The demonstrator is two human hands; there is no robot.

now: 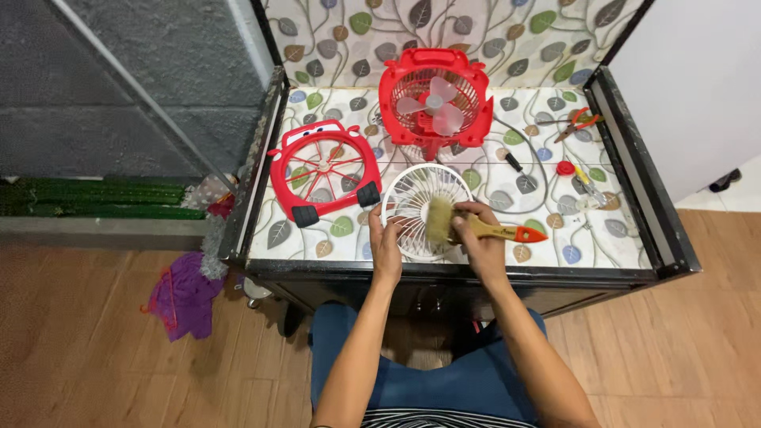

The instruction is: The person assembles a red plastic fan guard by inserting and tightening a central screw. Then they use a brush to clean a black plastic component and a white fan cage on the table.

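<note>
While you sweep that paintbrush over the white fan grille, watch the front edge of the worktop: the grille lies right at it, and a hard stroke toward you could, I'd say, skid it off onto the floor. Its ribs look thin too, so a heavy push might bend one. Your right hand is closed round the wooden handle, bristles down on the ribs. Your left hand curls lightly on the grille's near-left rim (steadying, not clamping). The red fan and the red front cover sit well clear behind.
</note>
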